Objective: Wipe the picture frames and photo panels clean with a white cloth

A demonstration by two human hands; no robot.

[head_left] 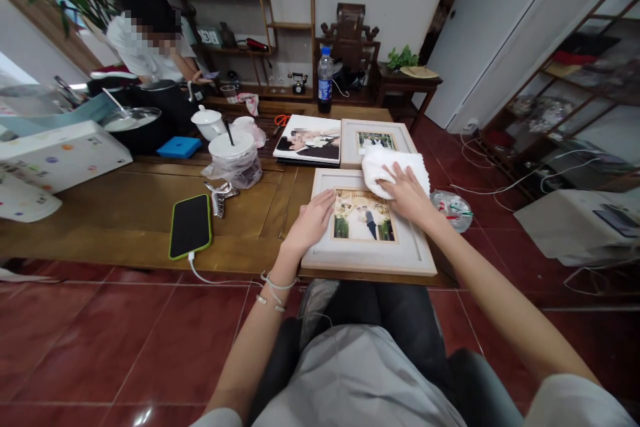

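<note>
A white-framed photo (370, 255) lies flat on the low wooden table's (125, 213) near right corner. My left hand (311, 221) rests flat on the frame's left border, fingers stretched out. My right hand (407, 193) presses down on a folded white cloth (395, 165) at the frame's upper right corner, fingers spread on the fabric. Behind it lie a second framed photo (376, 141) and an unframed photo print (309, 140).
A green-cased phone (190, 225) on a charging cable lies to the left. Also on the table: a bagged white lidded bowl (234, 159), a teapot (208, 123), a blue box (179, 147), a cola bottle (325, 80). Another person (145, 33) bends at the far left. Cables run across the red tiled floor (500, 183).
</note>
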